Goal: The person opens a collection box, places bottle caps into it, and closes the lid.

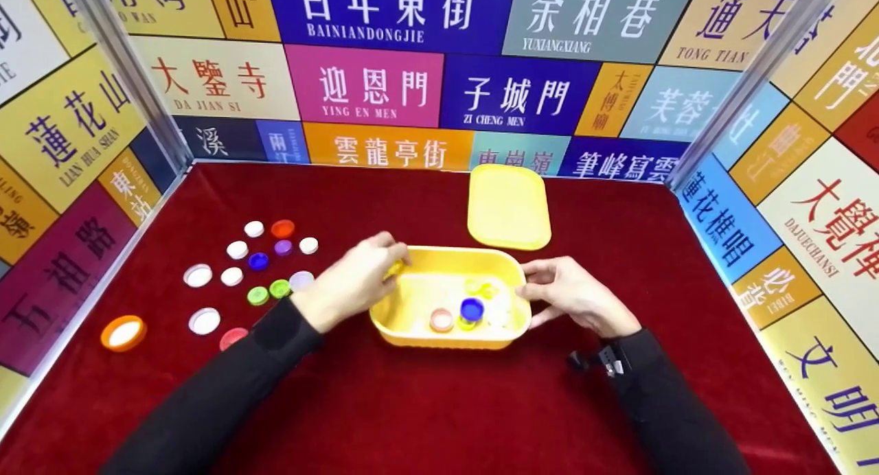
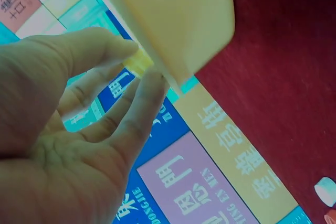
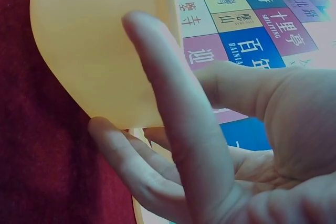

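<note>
Head: I see left hand (image 1: 354,279) pinching a yellow cap (image 1: 393,269) at the tub (image 1: 412,324) rim, mid-table. Right hand (image 1: 573,296) fingers straight, touching the tub.
Left wrist: thumb and fingers pinch cap (image 2: 137,62).
Right wrist: fingers (image 3: 173,124) spread against tub wall (image 3: 89,40).

1 yellow tub (image 1: 412,324), 1 yellow lid (image 1: 508,204) at 12 o'clock; about 13 loose caps (image 1: 237,250) at 9 o'clock, 2 hands (image 1: 350,283).

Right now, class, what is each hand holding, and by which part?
The left hand pinches a small yellow cap by its edge at the yellow box rim. The right hand steadies the box's right rim.
</note>
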